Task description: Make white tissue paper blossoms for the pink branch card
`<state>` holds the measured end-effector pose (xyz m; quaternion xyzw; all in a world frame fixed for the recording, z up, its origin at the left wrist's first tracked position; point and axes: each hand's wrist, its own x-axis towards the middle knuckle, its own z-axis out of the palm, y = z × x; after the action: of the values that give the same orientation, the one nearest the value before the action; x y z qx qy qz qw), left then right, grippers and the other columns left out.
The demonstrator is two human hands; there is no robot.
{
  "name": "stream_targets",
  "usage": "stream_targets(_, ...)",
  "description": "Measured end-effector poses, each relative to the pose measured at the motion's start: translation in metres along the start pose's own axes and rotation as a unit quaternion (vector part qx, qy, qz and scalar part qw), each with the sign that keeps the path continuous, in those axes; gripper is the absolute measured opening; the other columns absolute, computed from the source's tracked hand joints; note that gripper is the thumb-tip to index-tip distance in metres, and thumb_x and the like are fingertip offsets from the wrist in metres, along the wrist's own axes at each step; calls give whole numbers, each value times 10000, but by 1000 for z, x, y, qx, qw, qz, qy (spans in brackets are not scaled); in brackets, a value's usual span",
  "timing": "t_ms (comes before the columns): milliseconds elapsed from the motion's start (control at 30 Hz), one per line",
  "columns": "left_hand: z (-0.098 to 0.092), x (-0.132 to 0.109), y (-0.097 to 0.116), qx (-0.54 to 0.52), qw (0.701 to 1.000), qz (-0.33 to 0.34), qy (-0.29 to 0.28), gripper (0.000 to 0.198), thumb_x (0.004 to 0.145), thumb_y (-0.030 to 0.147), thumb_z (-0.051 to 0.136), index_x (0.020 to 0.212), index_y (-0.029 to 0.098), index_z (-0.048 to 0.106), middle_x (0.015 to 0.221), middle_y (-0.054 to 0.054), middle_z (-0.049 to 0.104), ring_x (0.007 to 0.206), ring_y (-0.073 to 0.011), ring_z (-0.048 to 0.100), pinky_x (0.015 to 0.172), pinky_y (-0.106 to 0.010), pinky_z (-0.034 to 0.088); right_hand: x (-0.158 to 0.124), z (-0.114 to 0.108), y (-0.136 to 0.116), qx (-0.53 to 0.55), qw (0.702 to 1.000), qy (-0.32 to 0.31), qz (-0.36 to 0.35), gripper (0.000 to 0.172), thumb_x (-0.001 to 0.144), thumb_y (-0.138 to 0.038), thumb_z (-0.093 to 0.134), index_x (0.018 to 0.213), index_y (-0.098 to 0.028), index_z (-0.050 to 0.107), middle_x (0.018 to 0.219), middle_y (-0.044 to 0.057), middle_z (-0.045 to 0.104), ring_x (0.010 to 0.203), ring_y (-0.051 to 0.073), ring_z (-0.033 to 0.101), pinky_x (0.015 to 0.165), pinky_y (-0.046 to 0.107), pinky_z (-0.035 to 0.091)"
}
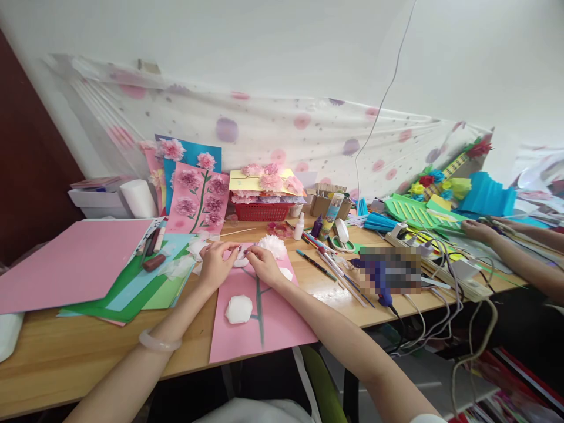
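Observation:
Over the upper part of a pink paper sheet point(284, 329), my left hand point(218, 263) and my right hand point(264, 264) come close together. The fingertips of both pinch a white tissue paper piece point(240, 259), partly hidden by the fingers. A dark green stem with branches point(259, 311) is drawn on the sheet. On its lower left lies a flat white tissue paper bundle point(238, 309). Beyond my right hand sits a fluffed-out white paper flower point(272, 245), and another white bundle point(286, 274) shows beside my right wrist.
Coloured paper sheets point(79, 258) and markers cover the left side. Behind stand a finished pink flower picture point(198, 202) and a red basket point(262, 211). To the right are pens point(315, 264), a blue glue gun point(382, 288), cables and a power strip. Another person's arms point(506, 247) reach in.

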<state>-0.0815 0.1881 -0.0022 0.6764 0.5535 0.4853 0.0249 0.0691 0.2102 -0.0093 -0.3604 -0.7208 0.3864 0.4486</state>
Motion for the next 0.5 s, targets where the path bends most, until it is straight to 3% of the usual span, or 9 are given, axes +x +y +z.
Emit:
stream_targets(267,6,2,-13,-123,989,-83,7,272,759,404,555,852,181,679,842,-52,727,822,-208,650,780,-318,492,2,1,3,-2,1000,25,5,196,765,-298,419,668,-181,542,659,-8,532,684,150,489,679,256,371)
stream_targets(400,6,2,-12,-134,987,-90,10,275,768,406,547,849,174,671,844,-56,726,821,-210,653,760,-312,498,0,1,0,2,1000,21,8,209,777,-300,415,678,-174,549,654,-12,521,673,143,482,673,254,365)
stream_targets(500,4,2,-9,-120,991,-56,12,238,764,379,551,838,186,670,842,-52,719,833,-210,641,796,-330,486,-1,-1,-3,5,1000,11,14,263,811,-357,415,652,-177,521,602,-29,461,602,126,432,601,246,338)
